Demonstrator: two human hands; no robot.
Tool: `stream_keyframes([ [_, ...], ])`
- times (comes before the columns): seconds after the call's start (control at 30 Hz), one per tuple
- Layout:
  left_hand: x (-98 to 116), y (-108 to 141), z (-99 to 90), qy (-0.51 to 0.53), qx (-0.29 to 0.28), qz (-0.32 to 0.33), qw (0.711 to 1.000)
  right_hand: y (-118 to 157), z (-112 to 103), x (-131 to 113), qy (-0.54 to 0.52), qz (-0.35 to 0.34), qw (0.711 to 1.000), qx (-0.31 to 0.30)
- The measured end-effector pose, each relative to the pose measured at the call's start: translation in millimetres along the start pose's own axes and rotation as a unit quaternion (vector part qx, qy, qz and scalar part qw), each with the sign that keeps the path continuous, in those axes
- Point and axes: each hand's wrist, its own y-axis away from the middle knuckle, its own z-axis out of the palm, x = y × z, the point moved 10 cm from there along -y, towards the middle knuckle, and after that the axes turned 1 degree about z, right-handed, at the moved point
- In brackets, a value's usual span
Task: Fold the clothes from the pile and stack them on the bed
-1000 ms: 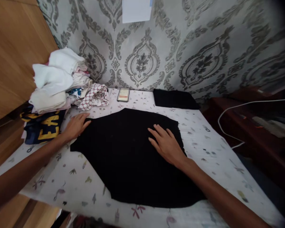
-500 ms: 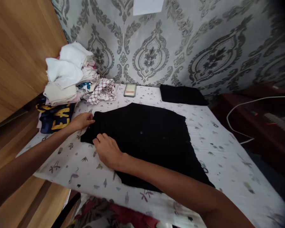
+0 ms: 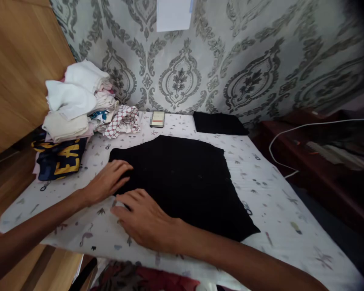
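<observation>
Creases could form in the flat black cloth garment (image 3: 182,178), lying across the white patterned sheet (image 3: 274,198), if the left hand (image 3: 107,182), fingers slightly spread over the garment's left end, and the curled right hand (image 3: 145,220) beside it, whether pinching I cannot tell, tug unevenly.

Garment (image 3: 176,182): black throughout. Folded cloth (image 3: 220,123): also black. Sheet (image 3: 269,190): white, scattered small motifs in muted pink, green and grey. Wall (image 3: 182,50): pale grey, darker grey medallions and leaf scrolls. Paper (image 3: 174,16): white. Top cloths (image 3: 71,99): white. Crumpled cloth (image 3: 121,121): white, reddish-brown lattice. Lettered cloth (image 3: 62,159): navy, yellow lettering. Panel (image 3: 21,60): brown woodgrain.
</observation>
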Motion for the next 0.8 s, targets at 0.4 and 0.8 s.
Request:
stream_keyframes([
  [0.4,-27,42,15.4,0.106,-0.261,-0.114,0.953,156,-11,35,0.042,0.13,0.985,0.107],
  [0.8,-11,-42,-7.4,0.019,-0.172,0.011,0.985,162,-98,94,-0.066,0.172,0.963,0.197],
])
